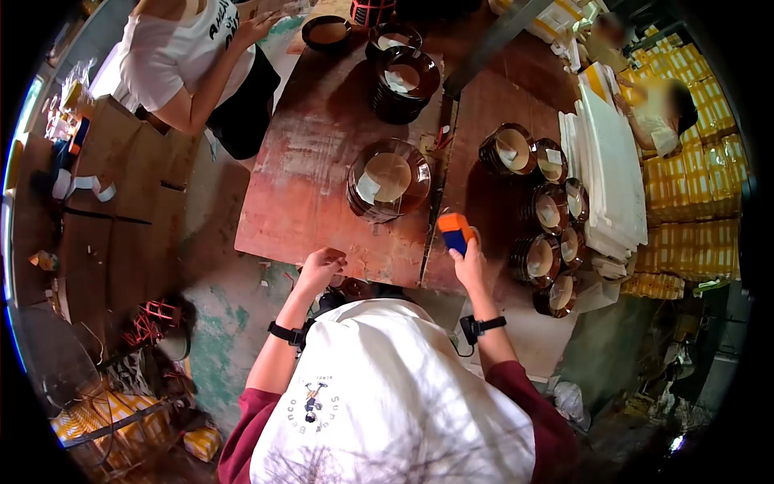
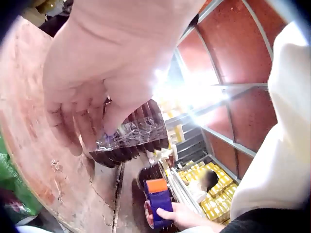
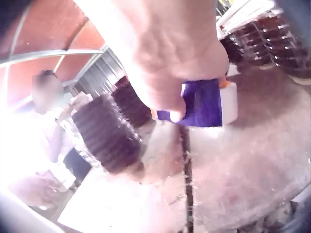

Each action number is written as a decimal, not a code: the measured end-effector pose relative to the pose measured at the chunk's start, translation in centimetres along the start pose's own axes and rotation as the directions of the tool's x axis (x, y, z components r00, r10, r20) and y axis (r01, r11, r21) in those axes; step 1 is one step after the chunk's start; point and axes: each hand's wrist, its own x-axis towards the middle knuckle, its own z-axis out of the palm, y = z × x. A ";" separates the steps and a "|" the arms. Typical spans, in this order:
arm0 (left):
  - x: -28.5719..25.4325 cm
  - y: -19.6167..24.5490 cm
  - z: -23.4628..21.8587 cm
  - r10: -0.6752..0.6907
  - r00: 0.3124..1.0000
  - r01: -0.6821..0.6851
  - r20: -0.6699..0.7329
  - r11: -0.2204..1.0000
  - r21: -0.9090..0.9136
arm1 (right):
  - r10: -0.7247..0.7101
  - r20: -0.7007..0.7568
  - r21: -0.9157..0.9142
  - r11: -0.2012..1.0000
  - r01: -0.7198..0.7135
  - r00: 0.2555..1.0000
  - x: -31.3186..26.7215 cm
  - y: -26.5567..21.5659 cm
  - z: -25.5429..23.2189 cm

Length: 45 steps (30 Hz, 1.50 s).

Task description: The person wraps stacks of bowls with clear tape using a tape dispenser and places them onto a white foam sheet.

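My right hand (image 1: pixel 471 264) grips an orange and blue tape dispenser (image 1: pixel 456 232) above the table's near edge. In the left wrist view a roll of tape shows on the dispenser (image 2: pixel 158 201). My left hand (image 1: pixel 322 264) hovers by the front edge of the table, fingers loosely bent and holding nothing. Just beyond both hands stands a stack of dark brown glossy bowls (image 1: pixel 418 173), a pale round disc and a white slip inside the top one. In the left wrist view, clear tape (image 2: pixel 138 133) runs across the side of the stack, partly hidden behind my left hand.
More bowl stacks stand at the far end (image 1: pixel 407 77) and along the right side (image 1: pixel 538 211) of the reddish wooden table (image 1: pixel 298 185). White foam sheets (image 1: pixel 605 161) lean at the right. One person (image 1: pixel 177 64) stands far left; another (image 1: pixel 657 121) is behind the sheets.
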 end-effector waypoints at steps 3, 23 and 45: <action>0.2 1.5 1.6 0.152 0.987 -0.156 0.051 0.983 0.094 | -0.103 0.386 0.144 0.988 0.051 0.917 -1.6 -4.0 -4.3; -2.6 7.7 7.0 0.553 0.833 -0.542 0.026 0.805 0.239 | -0.472 0.413 0.224 0.882 0.416 0.779 -4.3 -12.9 -9.1; 6.5 -6.4 14.3 0.065 0.844 -0.435 -0.533 0.663 -0.609 | -0.401 0.835 -0.199 0.418 0.886 0.377 7.1 -21.5 -22.0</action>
